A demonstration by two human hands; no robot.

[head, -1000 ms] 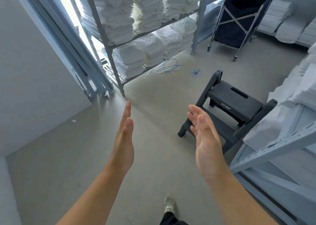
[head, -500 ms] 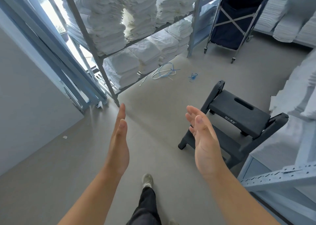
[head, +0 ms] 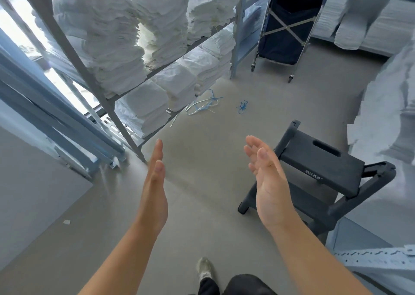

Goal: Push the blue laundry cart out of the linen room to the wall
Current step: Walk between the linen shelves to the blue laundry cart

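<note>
From the head view, the left hand [head: 155,191] is hanging in the air with straight fingers, holding nothing. The right hand [head: 269,187] is doing the same, palm turned inward and fingers relaxed. The blue laundry cart [head: 285,32] is standing on its castors at the far end of the room, just beside the end post of the shelf rack [head: 107,106] and well apart from both hands. A black step stool [head: 318,166] is sitting on the floor [head: 202,216] just right of the right hand, narrowing the way toward the cart. Loose blue and white straps [head: 204,105] are lying on the floor between the hands and the cart, near the rack's foot. Stacks of white linen [head: 116,48] are filling the rack on the left, and a shoe [head: 204,270] is showing at the bottom edge
</note>
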